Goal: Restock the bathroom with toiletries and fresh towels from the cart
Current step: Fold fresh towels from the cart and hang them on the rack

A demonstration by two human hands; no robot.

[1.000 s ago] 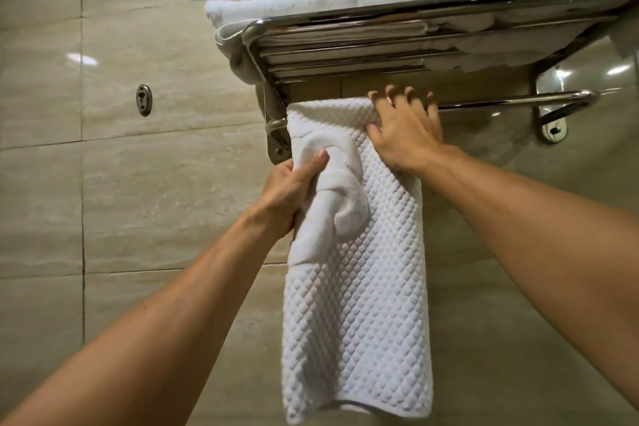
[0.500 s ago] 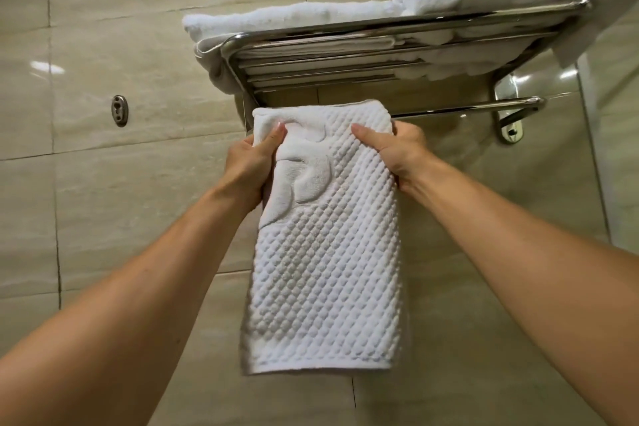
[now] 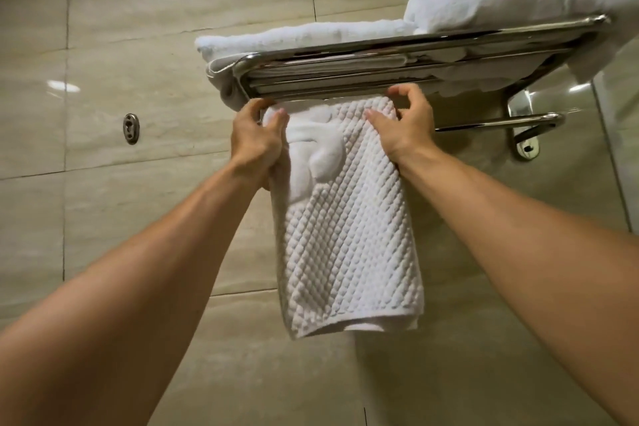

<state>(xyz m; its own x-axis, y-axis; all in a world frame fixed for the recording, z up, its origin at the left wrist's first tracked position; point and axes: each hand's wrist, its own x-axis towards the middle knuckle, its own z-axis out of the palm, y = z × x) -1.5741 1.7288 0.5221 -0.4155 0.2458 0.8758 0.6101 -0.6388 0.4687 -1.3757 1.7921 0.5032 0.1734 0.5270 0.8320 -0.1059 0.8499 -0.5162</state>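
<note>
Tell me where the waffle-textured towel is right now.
Centre of the head view: the waffle-textured towel hangs over the rail under the chrome rack, gripped by both hands.

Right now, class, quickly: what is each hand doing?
Left hand: holds the left edge of the hanging waffle towel, fingers curled round it.
Right hand: pinches the towel's top right corner at the rail.

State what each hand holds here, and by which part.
Both hold the hanging towel near its top, below the bar: left hand grips the left edge, right hand pinches the right edge.
</note>
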